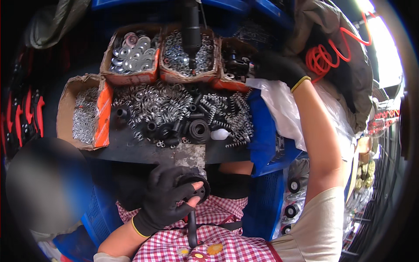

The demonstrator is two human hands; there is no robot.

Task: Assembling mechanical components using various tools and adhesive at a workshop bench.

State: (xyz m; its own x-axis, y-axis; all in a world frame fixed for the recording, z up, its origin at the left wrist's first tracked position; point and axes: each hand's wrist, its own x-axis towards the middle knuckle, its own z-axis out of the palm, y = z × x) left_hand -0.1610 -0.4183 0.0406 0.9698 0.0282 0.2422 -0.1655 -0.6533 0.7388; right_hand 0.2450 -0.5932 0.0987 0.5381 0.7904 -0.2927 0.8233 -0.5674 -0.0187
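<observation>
My left hand (163,198), in a black glove with bare fingertips, grips a black round part (201,188) above my lap. Below that part hangs a black handle (192,229); whether the two are joined I cannot tell. My right arm stretches far forward to the right. There my gloved right hand (279,67) is at the open cardboard box of black parts (238,65). Its fingers are lost in the dark, so what they hold does not show. A black power driver (190,30) hangs upright over a box of small metal nuts (174,52).
Loose springs (159,102) and black rings (200,131) cover the bench. A box of metal discs (135,54) stands at the back, a box of small metal pieces (86,115) at left. Right are a blue bin (264,144), plastic sheeting (279,105) and a coiled red hose (321,61).
</observation>
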